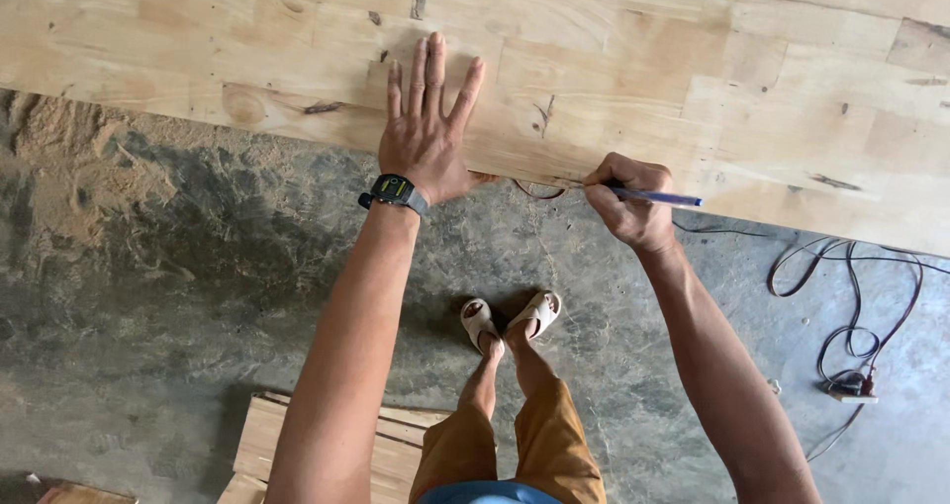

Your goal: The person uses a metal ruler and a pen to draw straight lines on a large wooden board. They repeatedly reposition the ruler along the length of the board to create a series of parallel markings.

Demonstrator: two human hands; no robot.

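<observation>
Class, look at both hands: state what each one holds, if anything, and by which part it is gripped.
The right hand holds a blue pen, gripped near its writing end at the wooden board edge. The left hand holds nothing; it lies flat, fingers spread, on the board.

The wooden board (633, 59) is pale, finger-jointed timber, its matt face bare and unvarnished, with dark knots and small cracks in the grain. Against its near edge, the right hand (628, 202) pinches a blue pen (658, 198) with a smooth, slightly glossy plastic barrel. On the board, the left hand (427, 133) lies flat, its wrist wearing a watch (396, 190) of dark matt plastic. Below the board, the concrete floor (198, 296) looks rough and mottled grey, dusted with loose sawdust (69, 168) (fine and powdery). Right of the board's edge, thin rubbery cables (851, 306) lie dull black. Nearer the feet are light rubber sandals (510, 318) and orange cloth shorts (515, 445).
</observation>
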